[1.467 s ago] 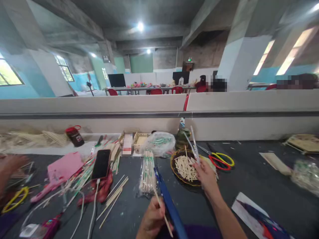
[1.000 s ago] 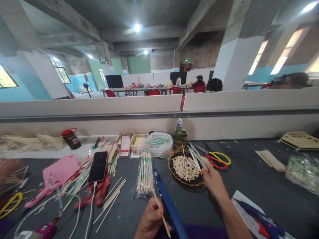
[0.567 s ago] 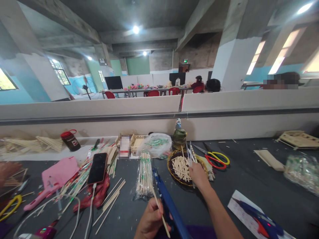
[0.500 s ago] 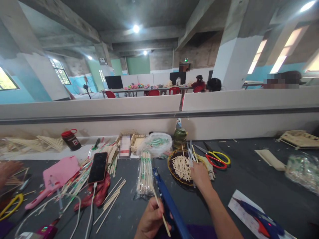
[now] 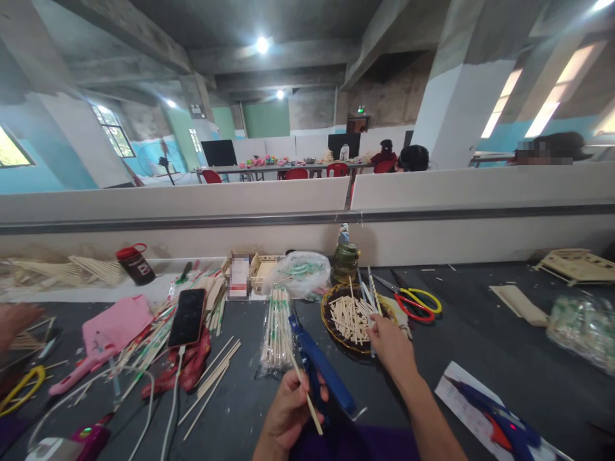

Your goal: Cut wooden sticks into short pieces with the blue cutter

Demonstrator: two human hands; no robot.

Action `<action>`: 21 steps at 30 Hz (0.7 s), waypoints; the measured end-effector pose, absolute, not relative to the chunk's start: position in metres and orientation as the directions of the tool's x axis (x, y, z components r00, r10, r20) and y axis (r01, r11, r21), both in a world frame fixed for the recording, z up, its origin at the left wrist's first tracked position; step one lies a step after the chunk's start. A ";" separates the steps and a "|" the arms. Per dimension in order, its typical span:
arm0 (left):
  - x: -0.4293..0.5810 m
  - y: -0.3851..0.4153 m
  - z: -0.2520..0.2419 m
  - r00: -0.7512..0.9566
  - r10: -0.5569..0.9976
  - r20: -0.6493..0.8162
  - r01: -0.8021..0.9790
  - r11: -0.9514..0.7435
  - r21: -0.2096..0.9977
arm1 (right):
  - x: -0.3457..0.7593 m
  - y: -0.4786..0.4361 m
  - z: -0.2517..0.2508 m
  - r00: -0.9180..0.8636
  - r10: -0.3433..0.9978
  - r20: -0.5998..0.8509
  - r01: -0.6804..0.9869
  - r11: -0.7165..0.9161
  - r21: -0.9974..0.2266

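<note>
My left hand [image 5: 298, 406] is closed around a thin wooden stick [image 5: 307, 396] and a long blue-handled tool [image 5: 331, 374], which both slant up and away from me. The tool's working end is too unclear to name. My right hand [image 5: 391, 346] reaches over the right rim of a brown wicker basket [image 5: 328, 333], its fingers pinched at pale, narrow strips [image 5: 366, 298] standing there. Whether it grips a strip or a small stick is hidden. Short cut wooden sticks [image 5: 348, 317] fill the basket. Just left lies a clear bag of longer sticks [image 5: 277, 333].
Red- and yellow-handled scissors [image 5: 418, 304] lie beyond my right hand. A blue glue gun [image 5: 494, 410] rests on paper at right. Leftward are a phone [image 5: 187, 317] with its cable, loose sticks [image 5: 214, 378] and a pink fan [image 5: 115, 326]. Another person's hand [image 5: 22, 320] shows at the left edge.
The blue tool and stick in my left hand have shifted slightly up and left. My right hand stays at the basket's right side, its fingers a little further in.
</note>
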State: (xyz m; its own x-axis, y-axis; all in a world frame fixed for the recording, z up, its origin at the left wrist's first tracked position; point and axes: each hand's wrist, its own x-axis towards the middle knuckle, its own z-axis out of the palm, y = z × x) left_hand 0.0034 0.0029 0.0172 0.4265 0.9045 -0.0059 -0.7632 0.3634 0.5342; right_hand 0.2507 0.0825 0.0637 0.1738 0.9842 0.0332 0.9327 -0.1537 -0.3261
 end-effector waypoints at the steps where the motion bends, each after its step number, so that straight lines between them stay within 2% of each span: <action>1: 0.004 0.003 0.018 0.426 0.905 -0.007 -0.765 0.364 0.531 | 0.252 0.083 0.063 0.179 0.984 0.027 0.934 -0.161 -0.319; 5: 0.005 0.003 0.021 0.431 0.902 -0.005 -0.768 0.370 0.523 | 0.257 0.081 0.066 0.207 0.978 0.012 0.924 -0.191 -0.332; 10: 0.007 0.003 0.023 0.438 0.899 -0.002 -0.762 0.373 0.530 | 0.250 0.087 0.077 0.253 0.965 0.060 0.934 -0.228 -0.276; 17: 0.005 0.003 0.018 0.436 0.900 0.013 -0.767 0.364 0.529 | 0.273 0.087 0.094 0.313 0.948 -0.050 0.913 -0.315 -0.259; 21: 0.006 0.005 0.015 0.446 0.895 0.015 -0.769 0.375 0.518 | 0.308 0.071 0.111 0.349 0.935 0.068 0.919 -0.328 -0.217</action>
State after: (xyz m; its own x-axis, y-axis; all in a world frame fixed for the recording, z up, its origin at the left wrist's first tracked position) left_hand 0.0058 0.0051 0.0147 0.4458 0.8950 0.0146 -0.7691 0.3746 0.5178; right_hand 0.3081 0.0706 0.1106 0.3491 0.9347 0.0676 0.9194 -0.3277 -0.2174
